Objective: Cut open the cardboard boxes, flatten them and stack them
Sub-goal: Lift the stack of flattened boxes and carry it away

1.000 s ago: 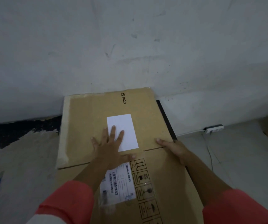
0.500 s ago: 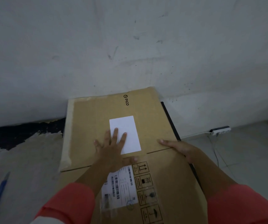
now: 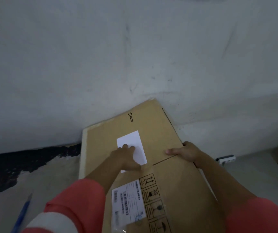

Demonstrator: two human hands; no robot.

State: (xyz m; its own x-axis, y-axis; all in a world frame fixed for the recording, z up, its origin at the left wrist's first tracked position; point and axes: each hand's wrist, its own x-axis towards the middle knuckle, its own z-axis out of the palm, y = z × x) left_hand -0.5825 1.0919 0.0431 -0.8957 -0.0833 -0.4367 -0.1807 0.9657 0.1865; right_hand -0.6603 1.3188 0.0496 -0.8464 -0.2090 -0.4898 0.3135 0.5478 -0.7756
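Cardboard box (image 3: 153, 130), flat, matte brown, rectangular, creased

The box (image 3: 160, 132) is matt brown cardboard, with a smooth white paper label (image 3: 133, 140) on it and a shipping label (image 3: 128, 202) under glossy, wrinkled clear plastic. The wall (image 3: 101, 56) looks matt and scuffed, and the sleeve (image 3: 77, 199) is cloth.

The cardboard box (image 3: 160, 132) bears a black PICO mark (image 3: 130, 117) beside a round logo. Its column of handling signs (image 3: 155, 200) shows two up-arrows, a crossed-out pictogram, a glass and an umbrella. The barcoded shipping label (image 3: 128, 203) is too blurred to read.
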